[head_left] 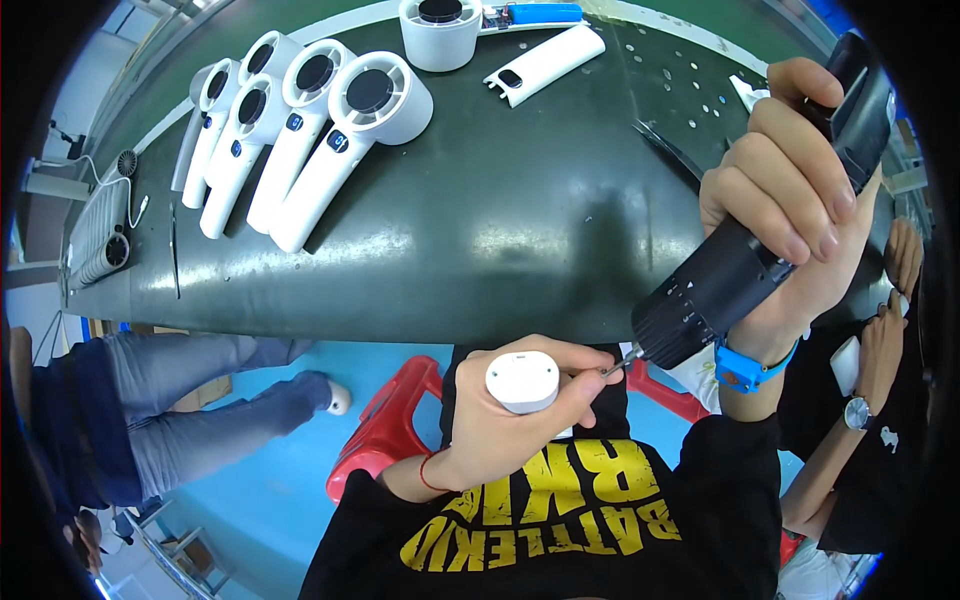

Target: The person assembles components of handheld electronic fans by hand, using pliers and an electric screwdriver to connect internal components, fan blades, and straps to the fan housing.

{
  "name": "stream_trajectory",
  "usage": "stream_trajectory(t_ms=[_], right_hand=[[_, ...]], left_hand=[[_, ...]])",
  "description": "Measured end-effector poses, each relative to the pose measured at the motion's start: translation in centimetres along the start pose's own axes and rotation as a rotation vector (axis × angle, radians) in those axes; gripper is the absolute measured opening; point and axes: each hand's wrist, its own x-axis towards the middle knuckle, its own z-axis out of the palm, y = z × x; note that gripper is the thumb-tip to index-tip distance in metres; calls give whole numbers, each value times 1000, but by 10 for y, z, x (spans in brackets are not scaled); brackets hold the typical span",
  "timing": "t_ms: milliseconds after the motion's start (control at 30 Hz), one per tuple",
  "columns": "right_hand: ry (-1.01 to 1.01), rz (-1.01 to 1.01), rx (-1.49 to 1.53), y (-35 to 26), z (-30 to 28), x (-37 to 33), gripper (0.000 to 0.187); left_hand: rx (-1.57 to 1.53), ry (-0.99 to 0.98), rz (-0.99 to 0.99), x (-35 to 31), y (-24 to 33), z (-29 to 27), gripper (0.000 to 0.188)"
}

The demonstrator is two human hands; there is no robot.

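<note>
My left hand (490,430) is closed around a white handheld fan (523,376), its rounded handle end facing up with small holes in it. The rest of that fan is hidden by the hand. In my right hand (785,185) is a black cordless screwdriver (705,295), tilted so its bit (628,360) points down and left. The bit tip meets the thumb and forefinger of my left hand, beside the handle end. A tiny dark piece, perhaps a screw, shows at the tip; it is too small to be sure.
Several assembled white fans (375,100) lie at the back left of the dark green table (450,230). An opened fan (440,40) with a blue battery and a loose handle cover (548,65) lie behind. Tweezers (668,150) and small bits are at right. Other people sit on both sides.
</note>
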Motion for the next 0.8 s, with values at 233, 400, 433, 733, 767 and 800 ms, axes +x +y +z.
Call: stream_trajectory(t_ms=[233, 400, 433, 733, 767, 800], right_hand=[[-11, -83, 3, 1, 7, -3, 14], [-19, -113, -6, 3, 10, -3, 11], [34, -111, -22, 3, 14, -3, 10], [79, -198, -60, 7, 18, -8, 7], [14, -208, -49, 6, 11, -8, 7], [-50, -217, -37, 5, 7, -9, 7]], left_hand=[[-12, -19, -61, 4, 5, 0, 11], [-125, -31, -47, 4, 0, -1, 11], [-203, -18, -33, 4, -1, -1, 12], [-235, 29, -27, 2, -4, 5, 11], [-237, 30, -26, 2, -4, 5, 11], [-246, 37, -28, 1, -5, 5, 11]])
